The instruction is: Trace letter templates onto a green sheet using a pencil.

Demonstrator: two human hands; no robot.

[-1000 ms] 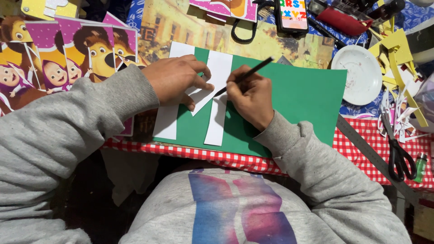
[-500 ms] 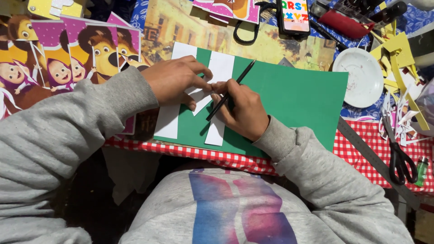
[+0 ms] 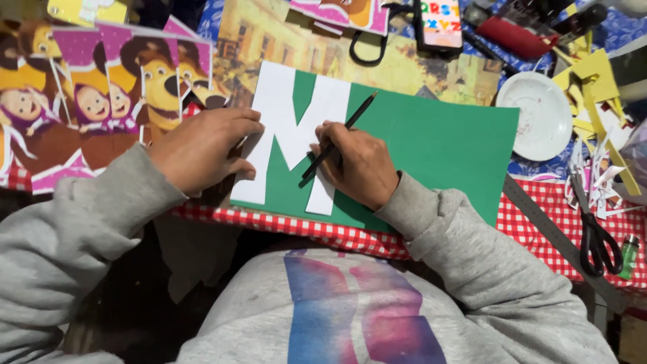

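- Your left hand (image 3: 199, 149) lies flat with fingers spread, pressing the left leg of the white letter cutout (image 3: 291, 131) down.
- Your right hand (image 3: 357, 164) is closed in a writing grip, pinching a black pencil (image 3: 337, 138) between thumb and fingers; its lower tip meets the cutout's inner edge, the shaft tilted up and to the right.
- The white letter cutout rests on the left part of a green paper sheet (image 3: 438, 145), which lies near the front edge of the desk (image 3: 539, 222) on red-checked cloth.
- A white round plate (image 3: 536, 114) sits just beyond the sheet's right far corner.
- Black scissors (image 3: 596, 236) lie towards the desk's right edge, well apart from both hands.
- Cartoon picture sheets (image 3: 101, 101) cover the desk's left side, beside your left hand.
- A phone (image 3: 441, 23) lies at the far edge.
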